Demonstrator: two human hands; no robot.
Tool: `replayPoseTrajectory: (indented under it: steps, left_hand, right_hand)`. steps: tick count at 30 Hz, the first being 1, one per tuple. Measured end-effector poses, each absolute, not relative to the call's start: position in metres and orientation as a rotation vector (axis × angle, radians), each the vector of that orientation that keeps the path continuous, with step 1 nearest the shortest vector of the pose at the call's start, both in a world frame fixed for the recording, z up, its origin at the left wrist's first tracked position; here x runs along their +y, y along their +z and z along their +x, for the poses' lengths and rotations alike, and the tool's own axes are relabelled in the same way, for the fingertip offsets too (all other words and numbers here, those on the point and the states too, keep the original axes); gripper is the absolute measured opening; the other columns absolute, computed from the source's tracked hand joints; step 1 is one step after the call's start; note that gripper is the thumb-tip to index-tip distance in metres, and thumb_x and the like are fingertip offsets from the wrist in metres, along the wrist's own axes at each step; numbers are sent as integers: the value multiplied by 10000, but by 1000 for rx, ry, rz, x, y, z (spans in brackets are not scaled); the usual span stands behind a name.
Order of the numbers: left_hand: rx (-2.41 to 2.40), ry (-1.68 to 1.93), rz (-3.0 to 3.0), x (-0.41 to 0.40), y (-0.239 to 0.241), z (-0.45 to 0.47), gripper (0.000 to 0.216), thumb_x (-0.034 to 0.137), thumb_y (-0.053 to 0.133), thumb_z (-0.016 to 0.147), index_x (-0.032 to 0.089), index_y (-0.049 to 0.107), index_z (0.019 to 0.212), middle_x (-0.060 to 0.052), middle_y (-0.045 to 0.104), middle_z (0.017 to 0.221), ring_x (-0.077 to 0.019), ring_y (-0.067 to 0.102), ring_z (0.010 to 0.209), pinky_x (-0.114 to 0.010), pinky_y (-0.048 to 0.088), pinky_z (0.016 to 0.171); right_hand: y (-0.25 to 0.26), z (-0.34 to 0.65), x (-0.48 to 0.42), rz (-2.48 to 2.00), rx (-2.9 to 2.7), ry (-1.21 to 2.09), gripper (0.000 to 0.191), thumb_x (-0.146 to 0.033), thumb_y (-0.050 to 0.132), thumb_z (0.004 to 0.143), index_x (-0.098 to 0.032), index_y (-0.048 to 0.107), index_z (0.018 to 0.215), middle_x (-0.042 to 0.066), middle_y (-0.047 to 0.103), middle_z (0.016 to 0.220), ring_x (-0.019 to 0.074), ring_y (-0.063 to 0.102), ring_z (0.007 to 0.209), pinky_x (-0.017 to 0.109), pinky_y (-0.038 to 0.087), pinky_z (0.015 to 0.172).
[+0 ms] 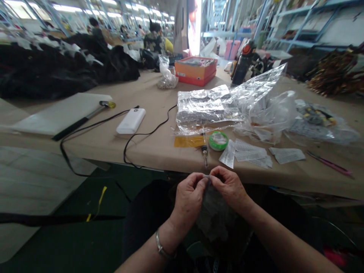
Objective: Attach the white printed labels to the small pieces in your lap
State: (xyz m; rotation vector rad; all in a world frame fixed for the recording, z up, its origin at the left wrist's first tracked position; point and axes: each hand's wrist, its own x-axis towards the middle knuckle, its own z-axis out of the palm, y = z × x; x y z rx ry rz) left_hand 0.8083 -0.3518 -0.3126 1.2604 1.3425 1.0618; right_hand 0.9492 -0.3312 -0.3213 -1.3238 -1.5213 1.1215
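1 camera | head-worn | faces forward, down | table (156,102) close below

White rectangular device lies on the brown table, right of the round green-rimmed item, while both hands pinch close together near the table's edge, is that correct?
Wrong side: in the head view, the white rectangular device lies left of the round green-rimmed item. It is on the brown table, and the left hand and right hand pinch close together near its edge.

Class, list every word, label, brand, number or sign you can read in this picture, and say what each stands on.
No text can be read for certain.
Orange box: pale marking on the front, too small to read.
White power bank: dark marking near one end, too blurred to read.
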Motion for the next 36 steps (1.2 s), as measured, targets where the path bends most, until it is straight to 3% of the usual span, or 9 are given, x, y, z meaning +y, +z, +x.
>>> replayPoseTrajectory:
  steps: [17,30,36]
  left_hand:
    - [1386,1136,1405,-335,-323,810,189,302,529,827,168,655,784,-5,642,706,-128,558,663,-203,427,631]
    - [1401,1165,1381,-326,-325,811,173,291,546,813,166,659,774,5,644,694,-123,563,654,-199,440,638]
    - [1395,1144,1402,-334,-319,810,160,286,559,815,172,659,765,13,644,693,-117,567,659,-188,433,626]
  right_hand:
    - [-329,947,-321,-1283,-1630,859,119,-254,534,804,-180,567,716,-29,541,631,109,499,594,206,407,590]
    - [-328,945,-316,-1272,-1618,801,131,-263,520,817,-178,565,728,-28,536,623,110,500,590,210,403,590]
    - [-326,951,-328,-1251,-1648,903,146,-312,543,852,-183,605,822,-7,614,688,127,567,632,223,449,623]
